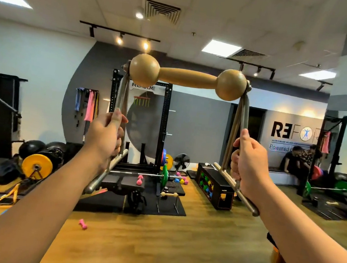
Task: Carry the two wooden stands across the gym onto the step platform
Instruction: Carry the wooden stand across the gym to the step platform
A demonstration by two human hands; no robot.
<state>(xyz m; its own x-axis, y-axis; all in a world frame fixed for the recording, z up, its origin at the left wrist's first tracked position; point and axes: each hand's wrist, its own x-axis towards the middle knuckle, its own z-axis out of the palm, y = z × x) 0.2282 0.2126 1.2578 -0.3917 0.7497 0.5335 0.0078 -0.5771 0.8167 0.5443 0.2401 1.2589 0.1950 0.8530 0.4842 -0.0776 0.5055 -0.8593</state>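
I hold one wooden stand [187, 78] up at chest height in front of me: a rounded wooden bar with a ball at each end, on metal legs. My left hand [104, 137] grips the left legs, and my right hand [250, 161] grips the right legs. A second wooden stand [169, 195] sits far ahead on the black mat [171, 210] by the rack. I cannot pick out the step platform for certain.
A black squat rack [163, 116] with a loaded barbell [140, 173] stands ahead. A black box of coloured dumbbells [216, 185] is at centre right. Pink dumbbells [83, 223] lie on the wood floor. Weight plates and balls sit left. People sit on a bench at far right [296, 160].
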